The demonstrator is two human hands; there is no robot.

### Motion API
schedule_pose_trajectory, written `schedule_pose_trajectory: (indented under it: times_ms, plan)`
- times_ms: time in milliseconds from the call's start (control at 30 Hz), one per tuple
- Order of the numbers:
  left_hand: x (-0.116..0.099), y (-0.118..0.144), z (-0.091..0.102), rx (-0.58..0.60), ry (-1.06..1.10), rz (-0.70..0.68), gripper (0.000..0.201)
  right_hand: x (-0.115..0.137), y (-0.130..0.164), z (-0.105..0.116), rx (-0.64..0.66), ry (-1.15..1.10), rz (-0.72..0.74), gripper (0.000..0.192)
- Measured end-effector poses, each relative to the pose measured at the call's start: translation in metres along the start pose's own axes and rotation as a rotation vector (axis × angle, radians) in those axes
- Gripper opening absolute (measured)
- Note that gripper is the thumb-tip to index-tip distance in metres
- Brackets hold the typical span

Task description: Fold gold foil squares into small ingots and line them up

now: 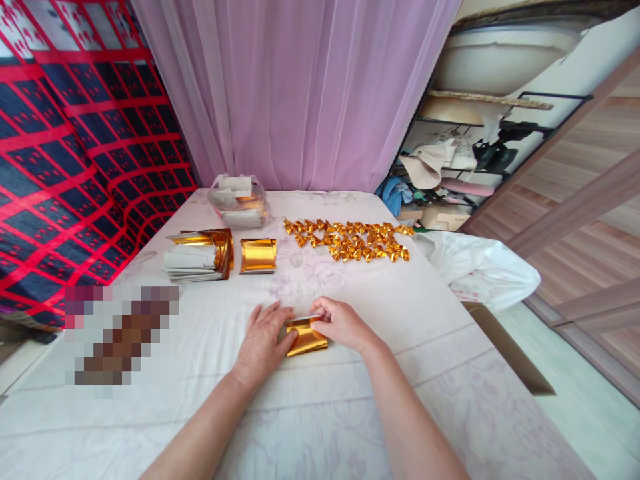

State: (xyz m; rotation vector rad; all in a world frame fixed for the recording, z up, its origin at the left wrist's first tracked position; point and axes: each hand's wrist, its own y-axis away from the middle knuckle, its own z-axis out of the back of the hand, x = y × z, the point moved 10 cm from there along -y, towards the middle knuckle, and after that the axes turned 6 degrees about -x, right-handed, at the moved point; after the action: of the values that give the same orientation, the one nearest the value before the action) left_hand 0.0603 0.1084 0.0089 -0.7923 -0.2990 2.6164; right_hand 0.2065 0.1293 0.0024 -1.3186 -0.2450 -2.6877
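Note:
A sheet of gold foil paper (308,339) lies on the table in front of me, its pale back edge turned up. My left hand (265,340) rests flat beside it with fingers spread, the thumb pressing on the foil. With thumb and fingers pinched, my right hand (343,323) grips the far right edge of the same sheet. Farther back is a small stack of gold foil paper (259,255). Left of that stands a thicker curled pile of foil paper (200,257). Many folded gold foil pieces (357,237) lie in rows at the back right.
A clear plastic bag (240,203) with more paper rolls sits at the table's far left. A white plastic bag (480,267) and a cardboard box (507,347) are beyond the right edge. Behind hangs a purple curtain (300,93); a shoe rack (465,153) stands right.

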Motion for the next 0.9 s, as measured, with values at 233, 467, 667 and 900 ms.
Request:
schedule_pose_trajectory:
  times_ms: [233,467,667,900]
  plan:
    - [0.01,-0.001,0.007,-0.072,0.114,0.074,0.018,-0.012,-0.004,-0.008,0.059,-0.274,-0.036,0.022]
    - [0.02,0.0,0.007,-0.108,0.175,0.136,0.017,-0.011,-0.002,-0.007,0.096,-0.322,-0.059,0.019]
    - [0.018,-0.002,0.008,-0.096,0.196,0.14,0.013,-0.014,-0.003,-0.003,0.101,-0.316,-0.057,0.016]
    - [0.016,-0.002,0.01,-0.102,0.217,0.127,0.008,-0.014,-0.004,-0.004,0.104,-0.325,-0.062,0.015]
